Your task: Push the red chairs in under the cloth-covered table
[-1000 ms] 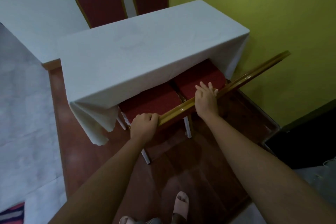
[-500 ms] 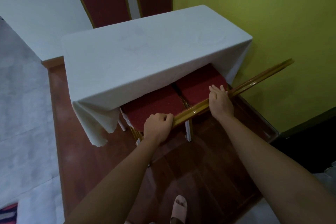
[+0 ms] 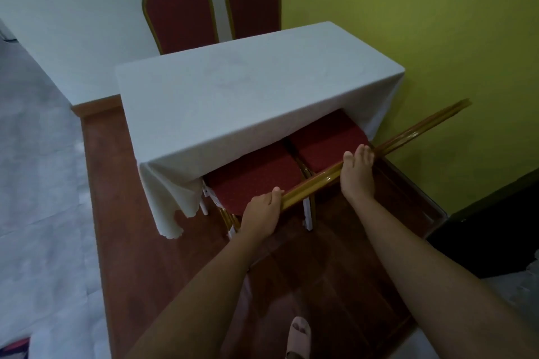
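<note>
Nearest, a sandalled foot (image 3: pixel 299 336) stands on the reddish wooden floor (image 3: pixel 163 256), between the two bare forearms that reach forward. The left hand (image 3: pixel 261 211) is curled shut around the gold top rail (image 3: pixel 312 185) of the left near chair, fingers wrapped over its front edge. The right hand (image 3: pixel 358 172) lies flat on the adjoining gold rail (image 3: pixel 423 127) of the right near chair, fingers extended and together, pressing rather than gripping; whether the thumb hooks beneath the rail cannot be told. Both chair backs tilt toward the viewer, so that the rails read as one slanting line. Beyond the rails, two red seat cushions, left (image 3: pixel 253 181) and right (image 3: pixel 326 143), sit side by side, their far parts already under the hanging white cloth (image 3: pixel 175 198). The desk (image 3: pixel 248 96) fills the middle ground, its right end close to the yellow-green wall (image 3: pixel 408 9). Farthest, two more red chairs, left (image 3: pixel 180 17) and right (image 3: pixel 253 7), stand upright behind the desk against the white wall (image 3: pixel 73 9).
</note>
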### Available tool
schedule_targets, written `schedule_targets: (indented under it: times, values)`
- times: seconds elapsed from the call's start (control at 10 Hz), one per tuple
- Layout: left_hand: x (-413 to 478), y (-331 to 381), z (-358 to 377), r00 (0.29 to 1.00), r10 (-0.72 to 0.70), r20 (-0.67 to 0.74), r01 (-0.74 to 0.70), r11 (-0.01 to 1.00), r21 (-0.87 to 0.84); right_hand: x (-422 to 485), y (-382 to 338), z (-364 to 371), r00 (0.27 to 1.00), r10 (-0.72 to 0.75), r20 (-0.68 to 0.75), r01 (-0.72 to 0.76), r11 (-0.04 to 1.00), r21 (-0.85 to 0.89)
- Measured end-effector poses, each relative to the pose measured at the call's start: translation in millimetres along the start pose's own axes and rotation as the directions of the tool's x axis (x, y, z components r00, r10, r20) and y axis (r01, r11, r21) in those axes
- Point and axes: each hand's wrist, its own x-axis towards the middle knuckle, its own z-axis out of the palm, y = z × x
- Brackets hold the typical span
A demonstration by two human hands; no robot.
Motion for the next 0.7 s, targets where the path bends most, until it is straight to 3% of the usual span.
schedule_targets:
  times: [0.1, 0.2, 0.4, 0.5, 0.6, 0.7]
  values:
    - [-3.9, -8.8, -10.6, 0.991, 0.072, 0.110, -0.079, 0.995, 0.064, -14.0, -11.5, 7.2, 0.997, 0.043, -0.066, -0.045, 0.999, -0.026]
    - [5.2, -22.4, -38.1, 0.954, 0.130, 0.269, -0.194, 0.955, 0.224, -36.2, -25.7, 18.1, 0.991, 0.050, -0.125, -0.072, 0.982, -0.177]
    - [44.0, -57.6, -128.8, 0.928, 0.211, 0.307, -0.344, 0.799, 0.492, -79.1, -58.3, 54.9, 0.976, 0.014, -0.218, -0.139, 0.809, -0.571]
    - [60.3, -65.1, -166.2, 0.924, 0.183, 0.336, -0.365, 0.684, 0.631, -85.8, -81.5, 71.2, 0.984, 0.060, -0.165, -0.153, 0.758, -0.634]
    - [76.2, -63.3, -195.3, 0.931, 0.166, 0.326, -0.358, 0.601, 0.714, -76.5, -109.9, 72.9, 0.992, 0.103, -0.079, -0.130, 0.773, -0.621]
    - [91.7, -48.9, -211.3, 0.939, 0.138, 0.314, -0.326, 0.643, 0.693, -57.9, -134.4, 66.9, 0.998, 0.060, -0.002, -0.051, 0.828, -0.559]
